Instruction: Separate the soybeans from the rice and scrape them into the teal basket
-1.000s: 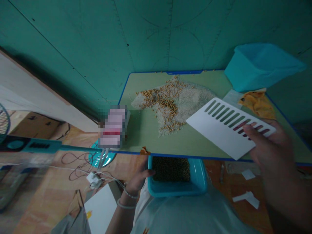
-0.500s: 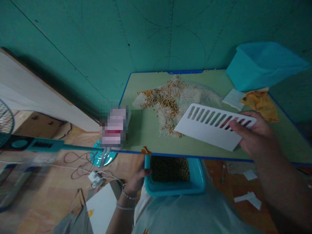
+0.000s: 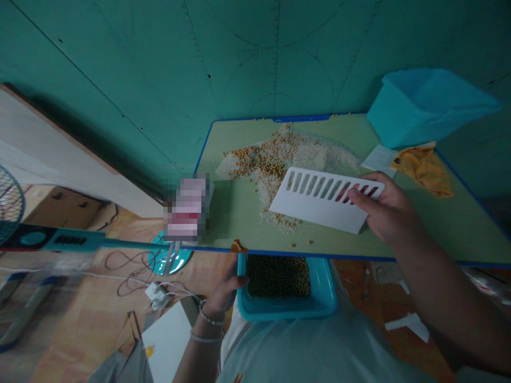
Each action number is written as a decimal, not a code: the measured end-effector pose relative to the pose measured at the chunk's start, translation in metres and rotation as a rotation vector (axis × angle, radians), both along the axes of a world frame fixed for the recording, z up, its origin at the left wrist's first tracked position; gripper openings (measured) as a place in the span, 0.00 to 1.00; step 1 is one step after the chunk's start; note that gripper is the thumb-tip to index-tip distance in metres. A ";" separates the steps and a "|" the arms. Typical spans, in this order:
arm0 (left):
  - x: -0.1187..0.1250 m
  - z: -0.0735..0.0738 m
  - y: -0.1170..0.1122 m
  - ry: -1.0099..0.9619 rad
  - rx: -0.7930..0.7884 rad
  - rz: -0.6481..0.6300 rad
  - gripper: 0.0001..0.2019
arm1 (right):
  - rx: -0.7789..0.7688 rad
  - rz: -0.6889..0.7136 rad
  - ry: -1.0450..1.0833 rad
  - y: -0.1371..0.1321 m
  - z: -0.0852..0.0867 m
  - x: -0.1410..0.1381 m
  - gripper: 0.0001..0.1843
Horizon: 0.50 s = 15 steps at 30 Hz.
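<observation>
My right hand (image 3: pixel 385 207) grips the right end of a white slotted scraper (image 3: pixel 319 213), thumb across its slots. The scraper is tilted over the table, its left corner at the edge of a spread of soybeans (image 3: pixel 259 159) mixed with white rice-like grains (image 3: pixel 325 154). Whether its lower edge touches the tabletop I cannot tell. Below the table's front edge, my left hand (image 3: pixel 229 290) holds the left rim of a blue plastic basin (image 3: pixel 287 313), thumb over the rim. Beans lie inside the basin, dark on the left and tan on the right.
A light green table (image 3: pixel 227 213) with blue edging stands against a green wall. On its right are a blue bin (image 3: pixel 423 109), an orange cloth (image 3: pixel 425 170) and a white sheet (image 3: pixel 379 159). A blurred-out box (image 3: pixel 187 207) sits at the left edge, beside a fan (image 3: pixel 72 238).
My right hand and the scraper have moved left, onto the lower part of the spread. Some grains and beans now lie nearer the table's front edge. My left hand and the basin stay put.
</observation>
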<state>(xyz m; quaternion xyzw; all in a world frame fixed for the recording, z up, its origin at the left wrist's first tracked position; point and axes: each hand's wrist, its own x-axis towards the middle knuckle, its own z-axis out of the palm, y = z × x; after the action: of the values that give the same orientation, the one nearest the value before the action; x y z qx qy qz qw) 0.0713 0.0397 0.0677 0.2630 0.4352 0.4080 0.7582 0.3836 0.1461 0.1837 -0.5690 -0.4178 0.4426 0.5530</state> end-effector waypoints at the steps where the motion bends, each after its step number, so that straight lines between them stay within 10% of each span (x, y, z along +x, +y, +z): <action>1: 0.001 0.003 0.001 0.005 0.001 0.005 0.30 | -0.002 0.024 -0.003 -0.001 0.000 -0.001 0.21; 15: 0.004 0.015 0.005 0.030 -0.032 0.008 0.28 | -0.032 0.137 -0.053 -0.012 -0.001 0.002 0.17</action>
<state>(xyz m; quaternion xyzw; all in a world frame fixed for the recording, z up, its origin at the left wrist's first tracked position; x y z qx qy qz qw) 0.0753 0.0444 0.0825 0.2550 0.4543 0.4002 0.7540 0.3853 0.1344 0.1822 -0.5593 -0.4634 0.4707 0.5009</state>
